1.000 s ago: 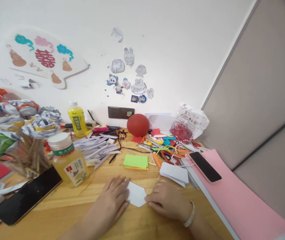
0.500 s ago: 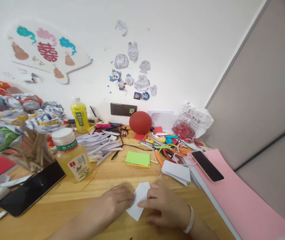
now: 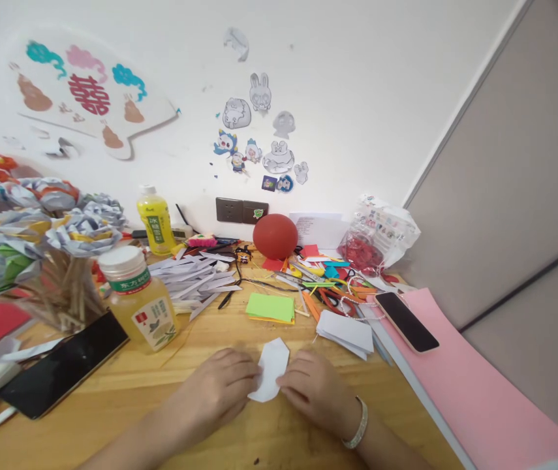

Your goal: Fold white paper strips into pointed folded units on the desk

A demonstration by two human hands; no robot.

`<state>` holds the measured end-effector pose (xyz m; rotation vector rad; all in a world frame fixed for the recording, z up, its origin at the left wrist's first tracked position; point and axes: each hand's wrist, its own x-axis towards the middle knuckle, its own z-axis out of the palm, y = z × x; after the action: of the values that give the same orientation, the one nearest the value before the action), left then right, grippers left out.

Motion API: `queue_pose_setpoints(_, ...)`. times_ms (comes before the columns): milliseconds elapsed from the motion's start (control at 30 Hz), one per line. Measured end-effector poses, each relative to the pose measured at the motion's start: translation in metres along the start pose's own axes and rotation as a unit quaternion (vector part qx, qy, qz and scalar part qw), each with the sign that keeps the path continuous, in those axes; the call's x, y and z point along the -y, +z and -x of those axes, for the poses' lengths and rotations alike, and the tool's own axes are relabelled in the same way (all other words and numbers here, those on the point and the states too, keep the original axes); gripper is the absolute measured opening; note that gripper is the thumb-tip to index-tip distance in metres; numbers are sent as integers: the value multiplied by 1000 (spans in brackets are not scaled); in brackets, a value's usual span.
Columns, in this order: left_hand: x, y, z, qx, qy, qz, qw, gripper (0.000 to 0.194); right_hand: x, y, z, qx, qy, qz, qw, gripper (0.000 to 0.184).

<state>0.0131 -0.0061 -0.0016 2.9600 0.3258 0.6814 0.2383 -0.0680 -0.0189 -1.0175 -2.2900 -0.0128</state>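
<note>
A small white sheet of paper (image 3: 272, 371) with angled corners is held between my two hands, just above the wooden table. My left hand (image 3: 230, 382) pinches its left edge, fingers curled together. On the opposite edge, low down, my right hand (image 3: 312, 388) grips with thumb and fingers closed; a pale bracelet circles that wrist. Beyond the hands lie a stack of green paper slips (image 3: 271, 307) and, to its right, a stack of white paper slips (image 3: 345, 331). The fingertips behind the sheet are partly hidden.
Two drink bottles, one large (image 3: 136, 307) and one slimmer (image 3: 155, 222), stand left near a dark tablet (image 3: 66, 365) and paper flowers (image 3: 83, 228). A red balloon (image 3: 275, 236), scissors and scraps lie behind. Right, a phone (image 3: 406, 323) rests on pink paper (image 3: 484, 372).
Both hands and the paper have moved slightly away from me. My right hand has shifted from lying across the sheet to holding its right edge, so more of the paper shows.
</note>
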Motion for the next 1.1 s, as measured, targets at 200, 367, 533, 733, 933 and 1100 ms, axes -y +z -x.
queue_pose_setpoints(200,-7,1,-2,13,7,6,1000,32,-5,2,0,31,8,-40,999,10)
queue_pose_setpoints(367,-8,7,-3,26,16,16,999,36,-6,2,0,72,-33,-35,996,14)
queue_pose_setpoints(533,3,7,-1,32,-20,184,982,23,-8,3,0,101,-8,-52,994,9)
queue_pose_setpoints(733,4,11,-1,36,-75,240,967,14,-3,2,-3,107,61,-100,987,3)
queue_pose_setpoints(933,-5,23,-6,-6,-181,197,963,8,3,7,-6,83,143,-90,982,10)
queue_pose_setpoints(1100,-7,29,-9,-18,-226,182,957,10,9,13,-7,63,191,-74,977,15)
